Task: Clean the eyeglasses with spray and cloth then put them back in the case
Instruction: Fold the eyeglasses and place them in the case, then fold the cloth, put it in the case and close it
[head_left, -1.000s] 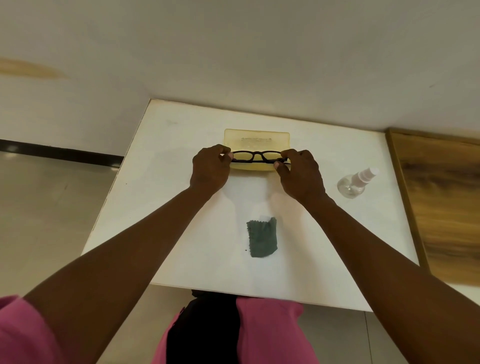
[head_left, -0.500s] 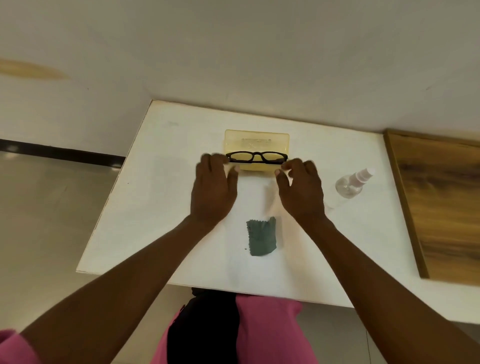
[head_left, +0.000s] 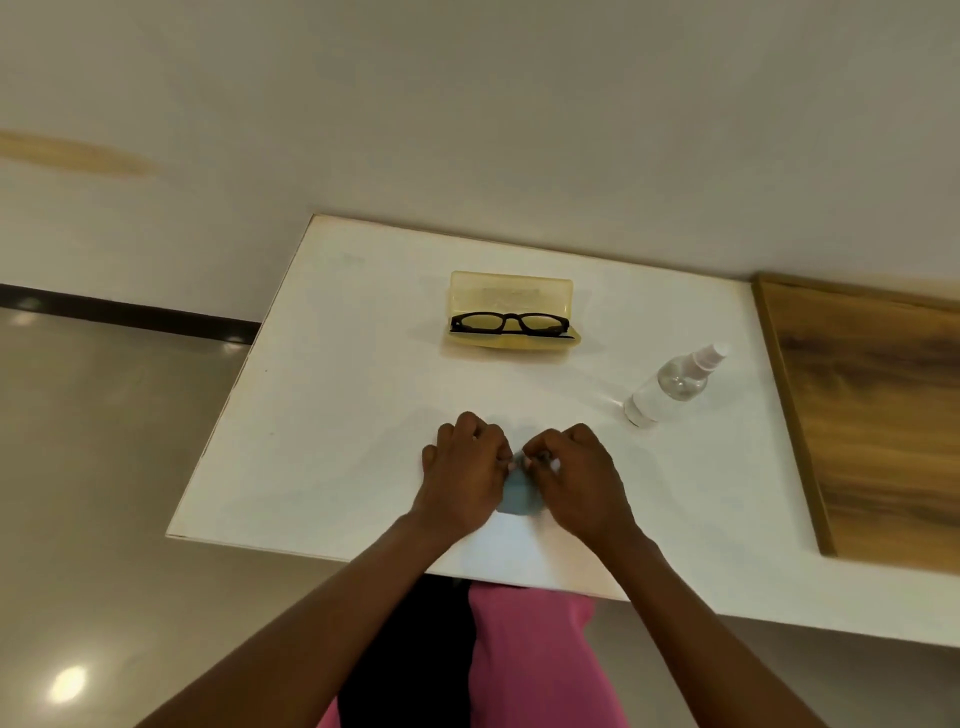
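Black-framed eyeglasses (head_left: 511, 325) rest in the open yellow case (head_left: 511, 293) at the back middle of the white table (head_left: 337, 415). A small grey-green cloth (head_left: 519, 493) lies near the table's front, mostly covered by my hands. My left hand (head_left: 462, 475) and my right hand (head_left: 576, 475) are side by side over it, their fingertips pinching its far edge. A clear spray bottle (head_left: 670, 387) with a white nozzle lies on its side to the right of the case.
A wooden board (head_left: 872, 415) adjoins the table on the right. A pale wall runs behind the table. Shiny floor lies to the left, below the table's left edge.
Both hands let go of the eyeglasses, leaving them in the case, and drew back toward me onto the cloth, which they now pinch.
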